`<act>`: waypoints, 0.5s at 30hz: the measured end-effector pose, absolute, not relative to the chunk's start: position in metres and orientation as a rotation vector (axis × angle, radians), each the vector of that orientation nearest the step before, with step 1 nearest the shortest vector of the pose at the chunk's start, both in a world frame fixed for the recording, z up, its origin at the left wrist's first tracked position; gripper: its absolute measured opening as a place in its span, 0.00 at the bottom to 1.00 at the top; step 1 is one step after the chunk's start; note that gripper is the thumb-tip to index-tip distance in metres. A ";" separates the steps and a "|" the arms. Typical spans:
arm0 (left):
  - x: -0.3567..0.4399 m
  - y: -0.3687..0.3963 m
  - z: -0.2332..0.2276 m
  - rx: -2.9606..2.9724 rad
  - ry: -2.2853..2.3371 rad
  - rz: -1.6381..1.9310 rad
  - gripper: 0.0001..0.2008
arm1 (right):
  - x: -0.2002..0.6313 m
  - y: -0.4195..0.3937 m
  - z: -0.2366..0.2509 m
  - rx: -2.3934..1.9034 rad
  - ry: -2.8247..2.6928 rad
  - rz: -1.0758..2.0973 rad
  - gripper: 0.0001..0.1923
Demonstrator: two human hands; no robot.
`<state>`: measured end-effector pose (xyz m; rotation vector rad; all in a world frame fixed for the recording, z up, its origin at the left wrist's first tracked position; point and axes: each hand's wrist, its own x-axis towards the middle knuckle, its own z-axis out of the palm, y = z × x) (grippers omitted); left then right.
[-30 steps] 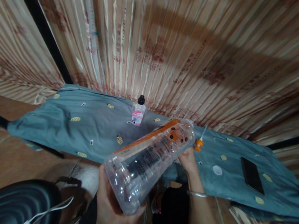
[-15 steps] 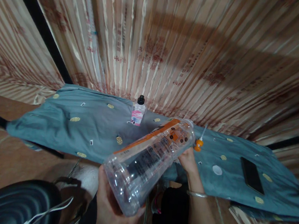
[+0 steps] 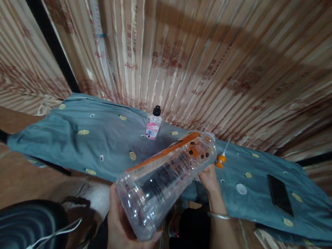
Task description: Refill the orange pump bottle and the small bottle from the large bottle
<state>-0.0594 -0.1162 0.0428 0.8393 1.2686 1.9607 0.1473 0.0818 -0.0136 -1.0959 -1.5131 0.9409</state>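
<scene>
A large clear plastic bottle (image 3: 159, 183) with an orange label is held tilted in front of me, its base toward me and its neck end up and to the right. Around the base corner wraps my left hand (image 3: 126, 226), closed on it. My right hand (image 3: 209, 179) grips the far end from below; its fingers are mostly hidden behind the bottle. Just right of that end lies an orange pump top (image 3: 221, 160) with a clear tube on the cloth. Farther back stands a small clear bottle (image 3: 152, 129) with a black cap and pink label.
A blue-green cloth (image 3: 71, 133) with pineapple prints covers the long, low table. On its right lie a dark phone (image 3: 280, 194) and a white round disc (image 3: 241, 189). Striped curtains (image 3: 169, 41) hang behind. A black ribbed stool (image 3: 16, 225) with a white cable (image 3: 54, 233) stands lower left.
My view has shifted very slightly. Both hands keep hold of the large bottle in nearly the same pose.
</scene>
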 end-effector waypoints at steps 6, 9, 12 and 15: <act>-0.062 -0.113 0.052 0.832 1.204 1.996 0.41 | 0.148 0.081 -0.015 -1.108 -1.554 0.929 0.39; -0.062 -0.113 0.058 0.841 1.206 1.979 0.38 | 0.146 0.081 -0.014 -1.111 -1.540 0.928 0.38; -0.062 -0.113 0.059 0.847 1.209 1.980 0.39 | 0.144 0.080 -0.012 -1.107 -1.523 0.943 0.39; -0.061 -0.113 0.055 0.846 1.248 1.979 0.40 | 0.144 0.081 -0.011 -1.102 -1.522 0.953 0.40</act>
